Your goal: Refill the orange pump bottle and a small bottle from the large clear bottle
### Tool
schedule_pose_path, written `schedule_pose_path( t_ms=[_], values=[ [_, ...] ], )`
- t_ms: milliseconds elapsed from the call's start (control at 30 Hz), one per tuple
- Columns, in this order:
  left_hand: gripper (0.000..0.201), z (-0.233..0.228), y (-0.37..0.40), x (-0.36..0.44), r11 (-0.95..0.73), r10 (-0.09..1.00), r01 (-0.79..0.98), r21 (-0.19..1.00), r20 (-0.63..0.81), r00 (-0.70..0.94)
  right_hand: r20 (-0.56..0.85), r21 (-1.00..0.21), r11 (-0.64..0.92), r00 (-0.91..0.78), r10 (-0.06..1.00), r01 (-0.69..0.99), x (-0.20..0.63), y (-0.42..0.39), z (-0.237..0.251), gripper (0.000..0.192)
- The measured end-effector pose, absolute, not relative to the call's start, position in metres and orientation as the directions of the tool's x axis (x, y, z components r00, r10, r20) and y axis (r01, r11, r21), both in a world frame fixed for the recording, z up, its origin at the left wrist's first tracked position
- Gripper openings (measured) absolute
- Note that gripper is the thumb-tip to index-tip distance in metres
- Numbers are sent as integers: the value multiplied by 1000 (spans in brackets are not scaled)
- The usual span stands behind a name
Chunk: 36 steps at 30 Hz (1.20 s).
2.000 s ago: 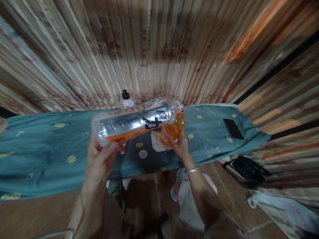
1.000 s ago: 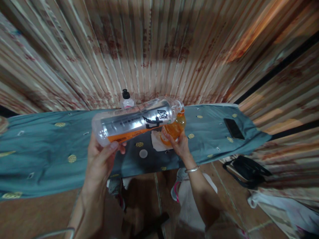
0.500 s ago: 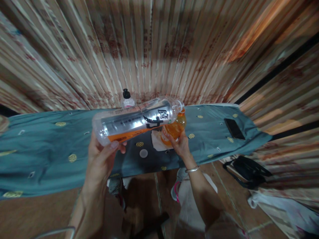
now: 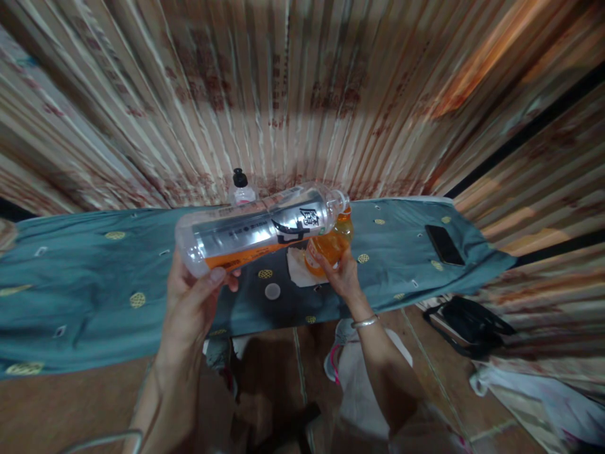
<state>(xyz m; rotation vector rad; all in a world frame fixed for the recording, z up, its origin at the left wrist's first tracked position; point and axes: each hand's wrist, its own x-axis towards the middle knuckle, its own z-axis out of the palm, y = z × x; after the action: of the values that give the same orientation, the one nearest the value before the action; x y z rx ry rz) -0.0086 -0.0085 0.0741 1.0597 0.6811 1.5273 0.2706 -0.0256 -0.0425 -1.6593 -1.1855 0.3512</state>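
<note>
My left hand is closed around the base of a clear plastic bottle with a silver and orange label. This bottle is tilted nearly flat, its neck pointing right and lying at the mouth of a second bottle. My right hand grips that orange-filled bottle, which leans above a pale paper or cloth piece. Whether liquid passes between the two mouths is too small to tell. A round whitish cap lies on the cloth between my hands.
A teal cloth with yellow patterns covers the narrow table. Behind the tilted bottle stands a black-topped bottle. A dark phone lies at the right. A black bag is below it, and a striped curtain hangs behind.
</note>
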Motion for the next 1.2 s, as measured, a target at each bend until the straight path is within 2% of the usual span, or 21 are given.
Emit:
schedule_pose_path(
  t_ms=[800,1033,1200],
  values=[
    [35,75,-9,-8,-233,962,-453,860,271,21,302,-849,13,465,832,529,269,-27,-39,75],
    [38,75,-10,-8,-215,970,-443,870,244,8,326,-845,39,457,827,533,269,-27,-40,69],
    [35,73,-9,-8,-234,963,-452,861,268,13,321,-843,24,466,824,538,269,-26,-41,71]
  ],
)
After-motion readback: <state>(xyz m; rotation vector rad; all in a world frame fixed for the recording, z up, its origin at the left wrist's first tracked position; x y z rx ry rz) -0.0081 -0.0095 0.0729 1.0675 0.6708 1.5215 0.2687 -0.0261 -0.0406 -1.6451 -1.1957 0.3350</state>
